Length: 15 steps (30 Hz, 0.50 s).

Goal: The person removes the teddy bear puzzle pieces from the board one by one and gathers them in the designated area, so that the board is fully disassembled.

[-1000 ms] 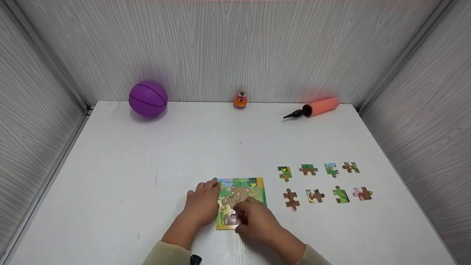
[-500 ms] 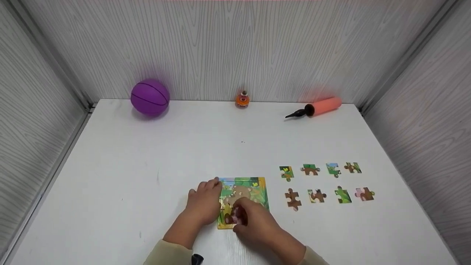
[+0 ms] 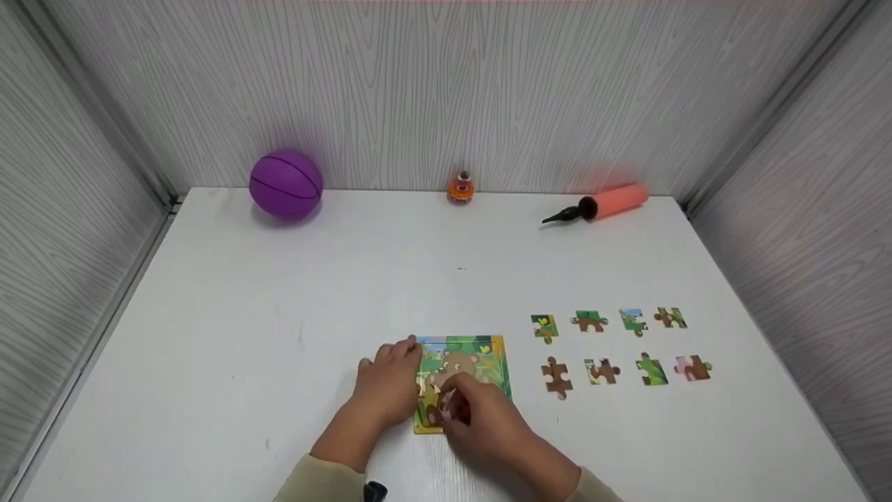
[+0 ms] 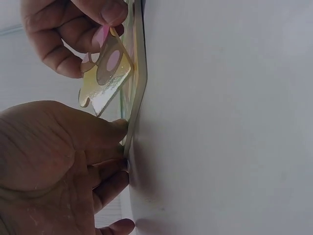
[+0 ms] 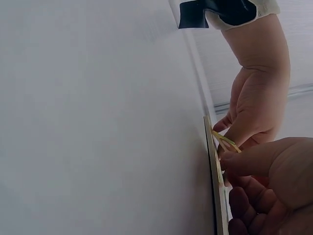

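A square jigsaw board [image 3: 499, 352] with a bear picture and a yellow border lies at the front of the table. My left hand [image 3: 387, 383] rests along its left edge, fingers only slightly bent, with the thumb touching the edge in the left wrist view. Between thumb and fingers my right hand [image 3: 484, 411] pinches a jigsaw piece [image 4: 110, 66] in yellow, brown and pink. The left wrist view has it tilted, one edge close over the board. From the head, the right fingers cover part of the piece and the board's lower right corner.
To the board's right, several loose jigsaw pieces lie in two rows, including a brown piece [image 3: 555, 378] and a pink-brown one [image 3: 693, 367]. Along the back wall stand a purple ball [image 3: 286, 184], a small orange toy [image 3: 460, 189] and a coral hand pump [image 3: 613, 202].
The bear's foot area by my right fingers was pale with glare and now looks darker brown. My right fingers have shifted slightly; the left hand stays on the board's edge.
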Tool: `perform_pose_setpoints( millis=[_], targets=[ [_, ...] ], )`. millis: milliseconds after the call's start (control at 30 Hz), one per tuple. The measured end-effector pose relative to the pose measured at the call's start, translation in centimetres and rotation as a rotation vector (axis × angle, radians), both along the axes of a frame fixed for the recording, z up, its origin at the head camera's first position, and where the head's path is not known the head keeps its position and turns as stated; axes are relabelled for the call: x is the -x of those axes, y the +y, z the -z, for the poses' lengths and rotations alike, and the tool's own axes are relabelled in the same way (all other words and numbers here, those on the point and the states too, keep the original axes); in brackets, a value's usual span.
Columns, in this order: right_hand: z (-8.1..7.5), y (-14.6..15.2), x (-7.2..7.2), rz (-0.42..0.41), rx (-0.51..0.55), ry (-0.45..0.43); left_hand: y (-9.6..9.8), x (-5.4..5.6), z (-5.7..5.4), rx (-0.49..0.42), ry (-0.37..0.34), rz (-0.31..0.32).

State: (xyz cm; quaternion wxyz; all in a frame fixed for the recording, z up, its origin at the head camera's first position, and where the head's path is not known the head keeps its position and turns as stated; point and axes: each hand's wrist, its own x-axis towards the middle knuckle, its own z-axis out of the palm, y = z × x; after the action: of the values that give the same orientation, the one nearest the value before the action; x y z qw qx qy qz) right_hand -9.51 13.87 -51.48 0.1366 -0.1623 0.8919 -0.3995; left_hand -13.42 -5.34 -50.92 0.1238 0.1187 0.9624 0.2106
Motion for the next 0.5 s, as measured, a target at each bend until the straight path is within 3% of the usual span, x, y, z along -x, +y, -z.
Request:
perform_pose_setpoints(
  millis=[333, 500],
  targets=[
    [-0.8, 1.7, -0.7, 0.014, 0.208, -0.085, 0.0, 0.0, 0.1, 0.018, -0.027, 0.001],
    [-1.2, 3.0, -1.1, 0.029, 0.212, -0.066, 0.0, 0.1, 0.0, 0.01, -0.024, -0.007]
  ],
)
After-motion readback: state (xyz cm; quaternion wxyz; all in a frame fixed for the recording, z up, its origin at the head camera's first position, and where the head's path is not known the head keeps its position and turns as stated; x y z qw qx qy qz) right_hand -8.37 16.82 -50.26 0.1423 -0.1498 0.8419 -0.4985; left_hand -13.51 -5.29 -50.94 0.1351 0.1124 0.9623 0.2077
